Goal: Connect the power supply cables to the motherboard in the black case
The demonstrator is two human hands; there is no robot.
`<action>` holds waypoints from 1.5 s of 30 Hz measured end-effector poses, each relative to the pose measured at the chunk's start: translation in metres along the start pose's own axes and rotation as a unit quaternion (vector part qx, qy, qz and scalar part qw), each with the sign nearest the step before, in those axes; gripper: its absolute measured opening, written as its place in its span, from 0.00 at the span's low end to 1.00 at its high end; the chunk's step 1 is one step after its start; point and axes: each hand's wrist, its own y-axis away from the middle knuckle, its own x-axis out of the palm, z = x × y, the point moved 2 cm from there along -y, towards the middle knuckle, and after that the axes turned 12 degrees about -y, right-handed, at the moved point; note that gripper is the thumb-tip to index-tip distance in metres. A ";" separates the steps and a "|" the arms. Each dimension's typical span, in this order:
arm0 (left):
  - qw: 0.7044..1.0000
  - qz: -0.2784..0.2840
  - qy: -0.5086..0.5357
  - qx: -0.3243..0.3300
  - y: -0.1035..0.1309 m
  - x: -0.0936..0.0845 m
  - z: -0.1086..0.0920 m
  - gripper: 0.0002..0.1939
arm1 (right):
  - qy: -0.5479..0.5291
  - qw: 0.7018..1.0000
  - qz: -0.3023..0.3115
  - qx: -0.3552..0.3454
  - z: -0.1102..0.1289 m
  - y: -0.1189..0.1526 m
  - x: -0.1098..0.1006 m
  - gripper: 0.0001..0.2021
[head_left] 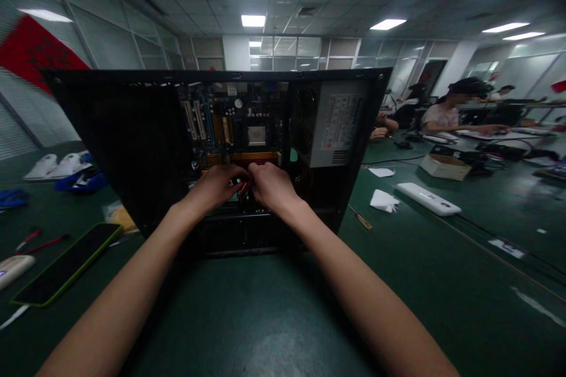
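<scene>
An open black computer case (119, 129) stands on the green table, its inside facing me. Within it are a motherboard (276, 112) with a square metal chip (256, 135), and a grey power supply (338, 123) at the upper right. Both my hands reach into the lower middle of the case. My left hand (216, 185) has its fingers bent around thin coloured cables (243, 189). Close beside it, my right hand (272, 185) is closed on the same cables, its fingertips partly hidden.
A phone (68, 265) and a blue tray (82, 179) lie left of the case. To the right are a screwdriver (362, 219), white paper (384, 201), a white power strip (428, 199) and a cardboard box (446, 166). A person (442, 115) sits farther back.
</scene>
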 end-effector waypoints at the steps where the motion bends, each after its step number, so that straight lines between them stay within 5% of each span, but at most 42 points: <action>1: 1.000 -0.014 0.004 0.003 0.000 0.000 0.000 0.13 | -0.001 1.000 -0.014 0.006 0.000 0.000 -0.001 0.14; 4: 0.999 -0.045 0.025 0.011 0.000 -0.002 0.000 0.11 | -0.004 0.998 -0.045 0.031 -0.003 0.001 0.001 0.17; 14: 0.996 -0.082 0.023 -0.002 -0.001 -0.008 -0.004 0.10 | -0.042 0.999 -0.005 0.023 -0.007 -0.001 0.006 0.13; 23: 0.997 -0.075 0.007 -0.035 -0.001 -0.009 -0.002 0.13 | -0.072 0.997 -0.011 0.005 -0.003 -0.001 0.002 0.16; 35: 1.000 -0.008 -0.013 0.006 -0.015 0.014 0.007 0.10 | -0.055 0.993 0.062 0.084 -0.011 0.000 0.012 0.15; 45: 0.998 0.007 -0.060 0.027 -0.021 0.014 0.007 0.08 | -0.052 0.994 0.047 0.084 -0.014 0.000 0.012 0.15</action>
